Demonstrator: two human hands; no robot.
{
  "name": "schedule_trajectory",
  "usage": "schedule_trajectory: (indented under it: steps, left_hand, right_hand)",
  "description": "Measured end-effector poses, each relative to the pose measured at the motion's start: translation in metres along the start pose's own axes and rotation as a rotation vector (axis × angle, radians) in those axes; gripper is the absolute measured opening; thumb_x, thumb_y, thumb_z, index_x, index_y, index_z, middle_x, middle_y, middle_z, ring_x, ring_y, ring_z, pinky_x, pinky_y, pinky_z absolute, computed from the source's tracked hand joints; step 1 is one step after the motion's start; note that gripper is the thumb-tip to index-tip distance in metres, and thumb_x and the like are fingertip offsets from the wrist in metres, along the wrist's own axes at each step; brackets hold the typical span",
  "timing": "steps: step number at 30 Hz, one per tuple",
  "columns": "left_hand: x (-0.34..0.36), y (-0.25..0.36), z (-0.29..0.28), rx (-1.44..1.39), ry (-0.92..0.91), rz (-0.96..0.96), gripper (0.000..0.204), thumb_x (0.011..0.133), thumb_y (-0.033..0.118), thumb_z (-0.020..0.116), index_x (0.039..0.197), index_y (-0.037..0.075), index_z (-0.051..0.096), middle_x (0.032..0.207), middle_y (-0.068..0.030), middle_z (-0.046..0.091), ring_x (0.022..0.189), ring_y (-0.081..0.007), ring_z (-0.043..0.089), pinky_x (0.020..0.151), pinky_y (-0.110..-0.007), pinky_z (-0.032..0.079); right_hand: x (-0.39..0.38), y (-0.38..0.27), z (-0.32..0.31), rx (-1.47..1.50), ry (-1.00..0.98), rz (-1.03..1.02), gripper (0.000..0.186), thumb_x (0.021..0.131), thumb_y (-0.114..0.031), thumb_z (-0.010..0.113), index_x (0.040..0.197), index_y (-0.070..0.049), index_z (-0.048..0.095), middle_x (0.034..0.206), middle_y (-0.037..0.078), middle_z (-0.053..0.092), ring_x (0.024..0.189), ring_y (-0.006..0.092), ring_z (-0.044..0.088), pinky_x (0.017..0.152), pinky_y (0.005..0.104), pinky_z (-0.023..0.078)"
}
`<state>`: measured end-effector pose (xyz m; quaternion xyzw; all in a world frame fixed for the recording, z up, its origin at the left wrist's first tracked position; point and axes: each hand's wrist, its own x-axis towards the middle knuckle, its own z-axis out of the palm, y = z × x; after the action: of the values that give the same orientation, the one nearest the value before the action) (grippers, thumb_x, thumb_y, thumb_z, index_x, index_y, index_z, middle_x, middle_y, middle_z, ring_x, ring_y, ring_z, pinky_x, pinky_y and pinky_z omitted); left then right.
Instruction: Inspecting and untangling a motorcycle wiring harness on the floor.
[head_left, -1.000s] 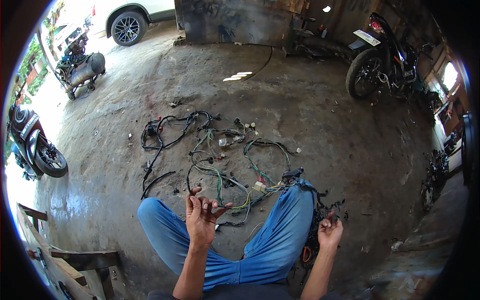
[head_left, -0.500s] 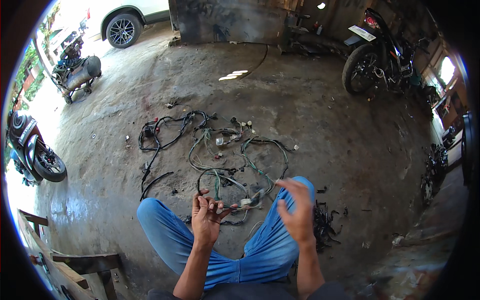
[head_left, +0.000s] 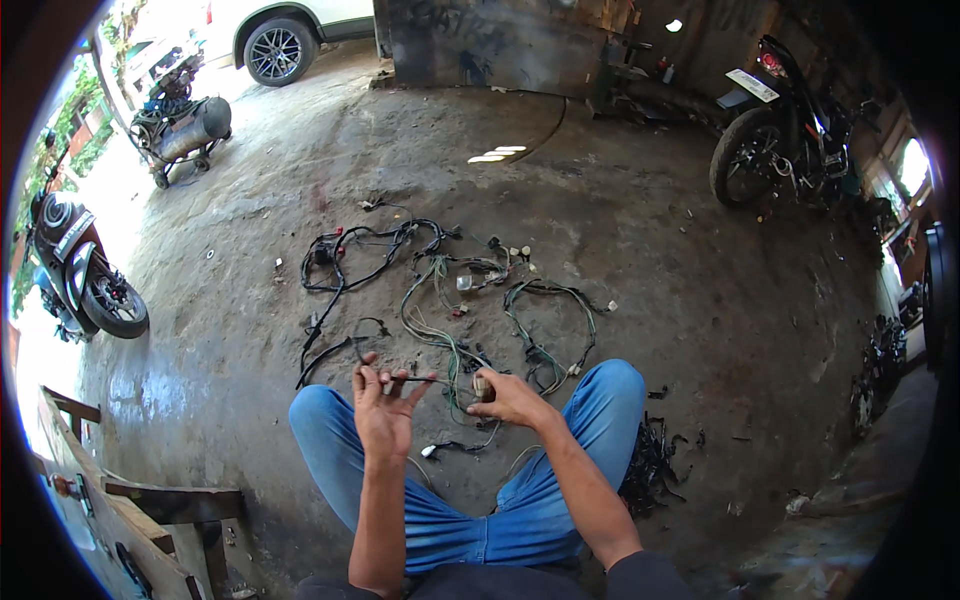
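A motorcycle-type wiring harness [head_left: 432, 338] of black sleeved cable and loose green and white wires lies spread on the floor in front of me. My left hand [head_left: 385, 410], palm turned up, pinches a black-wrapped branch [head_left: 412, 379] of it that stretches toward the right. My right hand [head_left: 512, 400] is closed at the other end, thumb and fingers round a small tan piece [head_left: 482, 387] whose kind I cannot make out. Below the hands, a white connector [head_left: 429, 452] rests on the floor between my knees. Other pale connectors [head_left: 521, 252] sit at the harness's far end.
Black scraps [head_left: 655, 465] lie in a heap beside my right knee. A wooden bench [head_left: 170, 500] stands at the lower left. Farther off are a motorcycle [head_left: 790, 130], a scooter [head_left: 85, 270], an air compressor [head_left: 185, 135] and a white car [head_left: 340, 20].
My right hand has swung in from the right, fingers apart before, and now grips near the left hand. The left hand has shifted slightly left and up, lifting the branch. The view has turned slightly.
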<state>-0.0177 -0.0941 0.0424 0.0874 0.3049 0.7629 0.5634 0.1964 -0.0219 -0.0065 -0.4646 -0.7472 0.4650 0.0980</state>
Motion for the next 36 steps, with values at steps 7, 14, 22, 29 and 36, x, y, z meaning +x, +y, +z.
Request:
schedule_trajectory:
  steps: [7, 14, 22, 29, 36]
  left_hand:
    - [0.033, 0.031, 0.011, 0.038, -0.086, 0.076, 0.021, 0.110, 0.027, 0.045, 0.125, 0.013, 0.052, 0.089, 0.0007, 0.055, 0.095, -0.0181, 0.065, 0.098, -0.063, 0.055]
    - [0.072, 0.044, 0.007, 0.032, -0.144, -0.056, 0.024, 0.106, 0.027, 0.053, 0.116, 0.006, 0.061, 0.082, 0.0006, 0.060, 0.093, -0.0226, 0.070, 0.088, -0.048, 0.063]
    - [0.071, 0.013, -0.024, 0.007, -0.157, -0.196, 0.024, 0.106, 0.031, 0.054, 0.108, 0.008, 0.063, 0.059, 0.0038, 0.046, 0.054, -0.0155, 0.059, 0.061, -0.034, 0.059]
    - [0.074, 0.000, -0.022, 0.138, -0.021, -0.211, 0.022, 0.106, 0.027, 0.053, 0.112, 0.007, 0.058, 0.063, 0.0041, 0.047, 0.053, -0.0125, 0.057, 0.056, -0.028, 0.057]
    - [0.072, -0.002, -0.015, 0.175, 0.032, -0.157, 0.023, 0.105, 0.025, 0.055, 0.117, 0.006, 0.058, 0.063, 0.0045, 0.047, 0.050, -0.0113, 0.054, 0.050, -0.025, 0.051]
  right_hand:
    - [0.001, -0.001, -0.032, 0.222, 0.388, -0.105, 0.043, 0.085, -0.030, 0.083, 0.109, -0.004, 0.059, 0.087, 0.009, 0.069, 0.081, 0.0181, 0.065, 0.074, 0.0334, 0.052]
    - [-0.002, -0.017, -0.072, 0.349, 0.507, -0.235, 0.035, 0.088, -0.026, 0.081, 0.105, -0.004, 0.059, 0.086, 0.004, 0.067, 0.080, 0.0124, 0.062, 0.073, 0.0304, 0.051]
    - [0.000, -0.006, -0.044, 0.671, 0.798, -0.223, 0.027, 0.092, -0.013, 0.077, 0.108, -0.007, 0.056, 0.090, 0.000, 0.064, 0.079, 0.0072, 0.060, 0.069, 0.0249, 0.049]
    - [0.001, -0.006, -0.045, 0.903, 0.793, -0.240, 0.021, 0.095, -0.012, 0.074, 0.109, -0.007, 0.058, 0.083, -0.003, 0.062, 0.068, 0.0006, 0.054, 0.053, 0.0186, 0.041]
    - [0.000, -0.010, -0.041, 0.951, 0.808, -0.251, 0.020, 0.096, -0.012, 0.072, 0.109, -0.007, 0.058, 0.081, -0.003, 0.062, 0.065, 0.0006, 0.053, 0.049, 0.0184, 0.039]
